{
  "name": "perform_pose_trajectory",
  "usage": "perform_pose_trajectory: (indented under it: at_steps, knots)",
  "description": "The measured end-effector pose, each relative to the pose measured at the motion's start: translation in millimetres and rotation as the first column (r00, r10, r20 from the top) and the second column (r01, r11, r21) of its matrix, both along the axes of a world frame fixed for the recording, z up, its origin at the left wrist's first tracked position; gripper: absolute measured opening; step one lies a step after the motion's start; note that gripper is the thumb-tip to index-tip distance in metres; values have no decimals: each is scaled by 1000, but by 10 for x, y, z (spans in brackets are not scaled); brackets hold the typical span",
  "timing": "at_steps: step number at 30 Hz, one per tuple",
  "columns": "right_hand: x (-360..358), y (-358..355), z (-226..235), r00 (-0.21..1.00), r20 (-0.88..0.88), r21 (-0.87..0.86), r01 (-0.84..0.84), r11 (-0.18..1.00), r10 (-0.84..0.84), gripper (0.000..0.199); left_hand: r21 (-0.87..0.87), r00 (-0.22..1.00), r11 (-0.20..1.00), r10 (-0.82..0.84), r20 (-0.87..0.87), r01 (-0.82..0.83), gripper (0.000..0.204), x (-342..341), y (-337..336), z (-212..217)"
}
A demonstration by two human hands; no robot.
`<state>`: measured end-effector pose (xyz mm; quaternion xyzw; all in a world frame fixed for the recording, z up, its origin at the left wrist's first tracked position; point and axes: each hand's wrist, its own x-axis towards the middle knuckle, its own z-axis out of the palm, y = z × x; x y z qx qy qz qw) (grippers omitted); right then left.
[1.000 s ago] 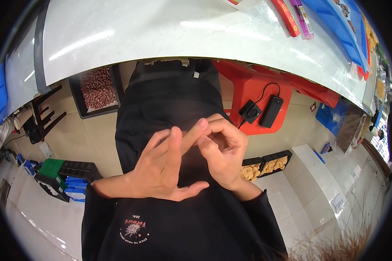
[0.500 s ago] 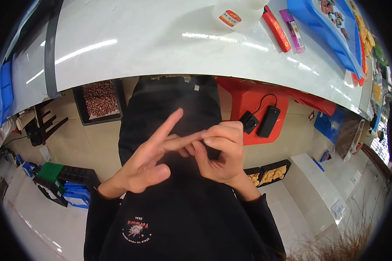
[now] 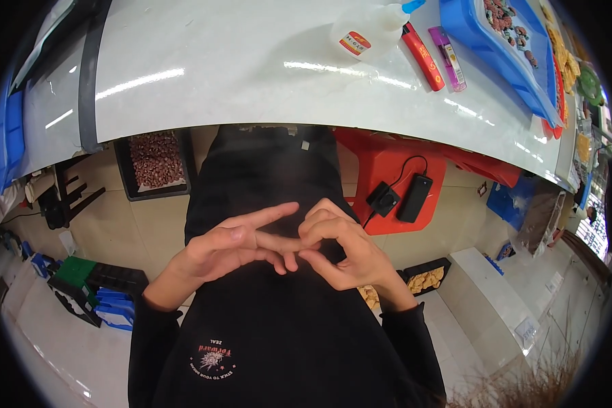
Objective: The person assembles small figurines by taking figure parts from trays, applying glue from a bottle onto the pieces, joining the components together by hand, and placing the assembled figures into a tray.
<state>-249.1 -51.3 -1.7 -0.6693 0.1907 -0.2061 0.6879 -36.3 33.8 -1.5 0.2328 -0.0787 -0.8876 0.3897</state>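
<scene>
Above my dark-clothed lap, my left hand is open, with its index finger stretched out to the right and the other fingers apart. My right hand is closed, its thumb and fingertips pinching the end of one of the left hand's fingers. Whether a small thing is caught in that pinch, I cannot make out. Both hands are below the near edge of the white table, not touching it.
On the table are a translucent bottle with a blue tip, a red stick-like holder, a purple case and a blue tray. Below are a black tray of reddish pieces and a red stool bearing a black block.
My left index finger has swung down from pointing upward to pointing right. The right hand has turned slightly and still pinches the left finger. The view has shifted a little, showing the bottle's blue tip.
</scene>
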Motion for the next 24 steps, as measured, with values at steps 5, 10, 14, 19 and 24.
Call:
perform_pose_trajectory:
  at_steps: [5,10,14,19,24]
  knots:
    - [-2,43,7,1000,-3,-29,-9,1000,9,37,22,999,1000,14,-35,-13,89,-2,71,-56]
    - [-35,91,-61,999,17,-98,-42,994,44,36,66,999,998,-12,-34,14,84,-15,103,-91]
    - [-99,215,-200,991,-26,40,-127,991,128,31,205,988,974,-65,-140,93,78,-71,254,-287]
    - [-214,516,-458,981,-77,463,-121,878,176,18,340,973,923,-113,-203,179,80,-158,426,-568]
    - [-211,624,-550,988,-94,483,-59,874,119,14,394,967,900,-95,-238,185,79,-145,501,-712]
